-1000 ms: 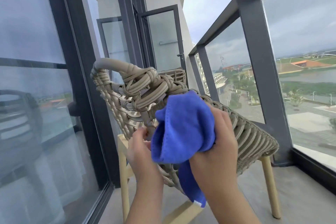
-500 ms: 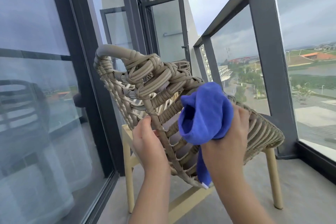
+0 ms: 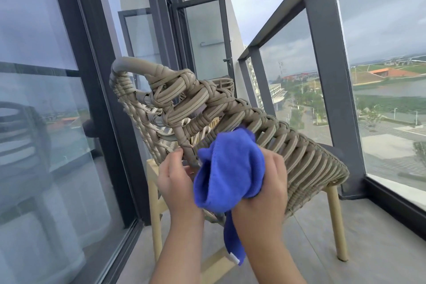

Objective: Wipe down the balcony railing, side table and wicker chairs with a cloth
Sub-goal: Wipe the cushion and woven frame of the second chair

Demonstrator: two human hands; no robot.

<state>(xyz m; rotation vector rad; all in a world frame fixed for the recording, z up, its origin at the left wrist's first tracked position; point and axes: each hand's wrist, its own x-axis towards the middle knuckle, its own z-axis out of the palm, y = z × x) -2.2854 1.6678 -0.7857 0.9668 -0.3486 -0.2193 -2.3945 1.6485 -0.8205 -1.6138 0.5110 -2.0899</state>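
One wicker chair [image 3: 230,127] is shown at the centre of the frame, tipped so that its long axis slants from the curved back at upper left down to the seat edge at lower right, with three pale legs [image 3: 337,223] visible beneath. One blue cloth [image 3: 230,175] is bunched in the gripping right hand [image 3: 262,191] and pressed against the woven side at lower centre, a loose tail hanging downward, while the left hand [image 3: 177,182] is closed around a wrapped strut just beside it. One dark railing [image 3: 322,53] with glass panels is seen along the right, and glass doors [image 3: 57,122] along the left.
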